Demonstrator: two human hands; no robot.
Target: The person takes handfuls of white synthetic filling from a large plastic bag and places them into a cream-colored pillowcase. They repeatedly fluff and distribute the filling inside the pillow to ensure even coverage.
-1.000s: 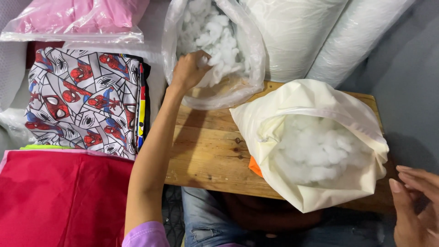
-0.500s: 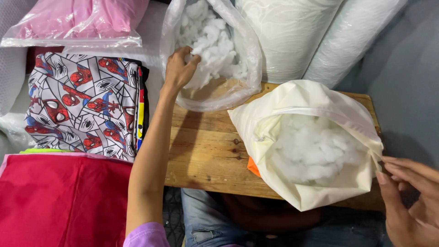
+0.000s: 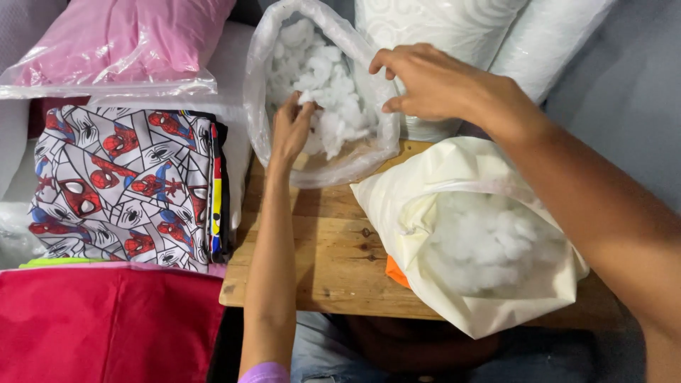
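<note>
wooden bench (image 3: pixel 333 262) fills the middle of my view, crowded by stock on every side: a pink pillow (image 3: pixel 128 42) in clear wrap and a folded comic-print fabric (image 3: pixel 128 188) to the left, red cloth (image 3: pixel 106 326) below that, and 2 white rolls (image 3: pixel 496 35) leaning at the back. i see my left hand (image 3: pixel 291 131) inside the clear bag (image 3: pixel 262 85), fingers curled around a clump of white stuffing (image 3: pixel 326 92), closed loosely on it as far as i can tell. my right hand (image 3: pixel 433 81) rests on the bag's far rim, thumb and fingers pinching the plastic, which i judge keeps the mouth spread so the other hand has room. just beside the bag, the cream cover (image 3: pixel 468 234) lies on the bench with its opening turned up, already holding stuffing, close enough for short transfers.
</note>
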